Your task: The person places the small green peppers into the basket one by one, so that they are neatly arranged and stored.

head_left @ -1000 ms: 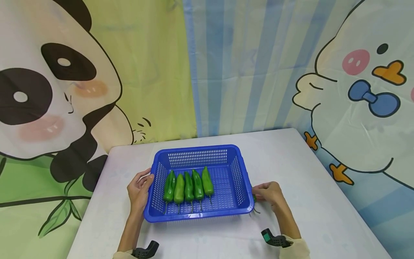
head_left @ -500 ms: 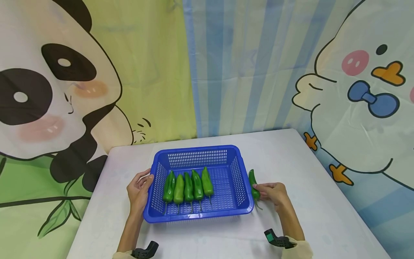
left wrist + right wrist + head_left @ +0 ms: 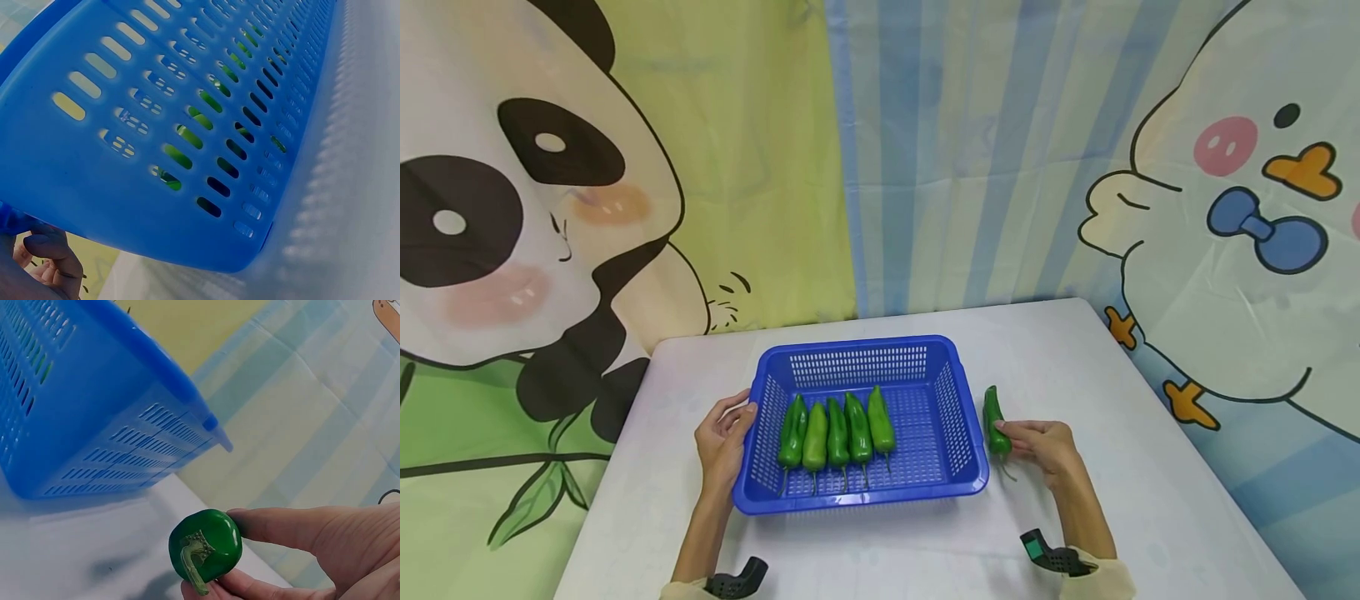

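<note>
A blue perforated plastic basket [image 3: 925, 433] stands on the white table, with several green peppers [image 3: 837, 437] side by side in its left and middle part. My left hand [image 3: 724, 433] grips the basket's left rim; in the left wrist view the curled fingers [image 3: 59, 256] show at the rim's corner. Just outside the basket's right wall, my right hand [image 3: 1041, 446] pinches another green pepper [image 3: 993, 421] between thumb and fingers. That pepper points away from me, stem end nearest. In the right wrist view its stem end [image 3: 209, 544] shows between thumb and fingertips, apart from the basket.
The white table [image 3: 1150, 467] extends right of the basket and in front of it. Behind stands a cartoon-printed curtain [image 3: 917, 167], with a panda on the left and a white bird on the right. Both wrists wear black camera mounts [image 3: 1056, 557].
My right hand has drawn the pepper rightward from beside the basket's right rim, where it was mostly hidden, and it now shows fully apart from the rim. The left hand and basket keep their place.
</note>
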